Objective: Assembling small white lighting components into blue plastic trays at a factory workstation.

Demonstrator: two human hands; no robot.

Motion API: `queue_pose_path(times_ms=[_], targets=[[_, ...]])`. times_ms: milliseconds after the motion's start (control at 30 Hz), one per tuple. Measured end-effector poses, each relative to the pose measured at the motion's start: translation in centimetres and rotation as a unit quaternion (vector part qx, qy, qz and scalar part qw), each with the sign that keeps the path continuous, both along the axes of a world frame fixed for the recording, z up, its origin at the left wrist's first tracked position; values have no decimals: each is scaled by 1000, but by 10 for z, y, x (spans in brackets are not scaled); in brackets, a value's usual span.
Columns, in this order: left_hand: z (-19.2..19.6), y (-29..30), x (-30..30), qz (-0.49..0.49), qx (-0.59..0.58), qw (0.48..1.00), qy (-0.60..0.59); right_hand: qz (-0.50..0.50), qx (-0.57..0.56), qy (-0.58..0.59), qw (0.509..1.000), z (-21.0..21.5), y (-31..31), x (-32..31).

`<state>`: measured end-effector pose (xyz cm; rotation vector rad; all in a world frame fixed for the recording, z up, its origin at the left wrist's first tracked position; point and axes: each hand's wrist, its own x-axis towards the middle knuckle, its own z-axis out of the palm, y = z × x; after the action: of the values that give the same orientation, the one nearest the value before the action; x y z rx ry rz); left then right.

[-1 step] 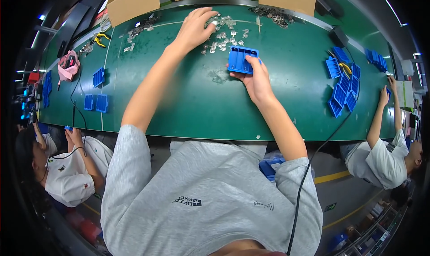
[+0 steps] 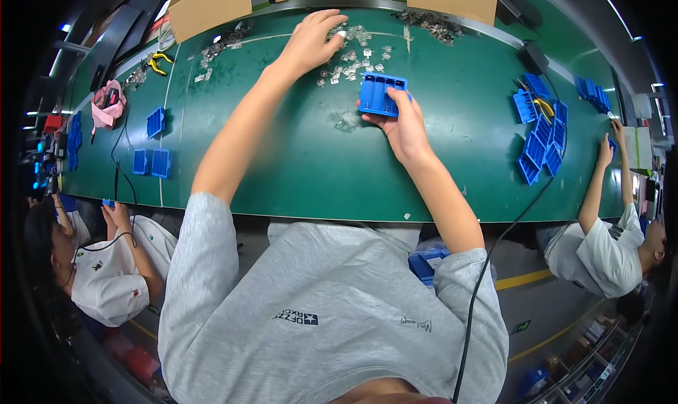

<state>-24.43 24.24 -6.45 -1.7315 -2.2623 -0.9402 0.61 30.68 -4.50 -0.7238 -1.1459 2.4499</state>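
My right hand (image 2: 405,130) grips a blue plastic battery holder (image 2: 376,97) above the green table (image 2: 296,171), its thumb lying over the long compartments. Farther back and to the left, my left hand (image 2: 308,45) reaches to a scatter of small shiny metal contact plates (image 2: 351,69). Its thumb and fingers are apart, and no piece shows between them. The fingertips lie at the edge of the plates; whether they touch any, I cannot tell.
Cardboard boxes (image 2: 210,8) line the back edge, near a pile of dark metal parts (image 2: 432,27). Blue holders lie in a cluster (image 2: 542,132) on the right, others (image 2: 161,162) on the left. Yellow-handled pliers (image 2: 158,65) rest back left. A black cable (image 2: 474,291) hangs beside my right arm. Co-workers sit both sides.
My left hand has shifted very slightly at the metal plates. My right hand and the battery holder stay in place.
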Motion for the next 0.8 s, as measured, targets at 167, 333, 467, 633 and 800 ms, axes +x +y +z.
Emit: queue_pose_path(times_ms=[167,333,467,633,800], targets=[[-18,30,-19,-78,-63,995,-6,-9,-4,-5,1000,0,1,-1],[-1,8,11,-196,-111,974,-29,-102,-34,-2,994,-7,16,1],[13,-19,15,-159,-62,985,-35,-144,-33,5,989,-7,27,5],[-4,-43,-18,-23,-56,997,-53,-145,-27,2,989,-3,26,3],[-12,-35,14,-83,-127,989,1,-137,-29,-4,990,-8,27,3]])
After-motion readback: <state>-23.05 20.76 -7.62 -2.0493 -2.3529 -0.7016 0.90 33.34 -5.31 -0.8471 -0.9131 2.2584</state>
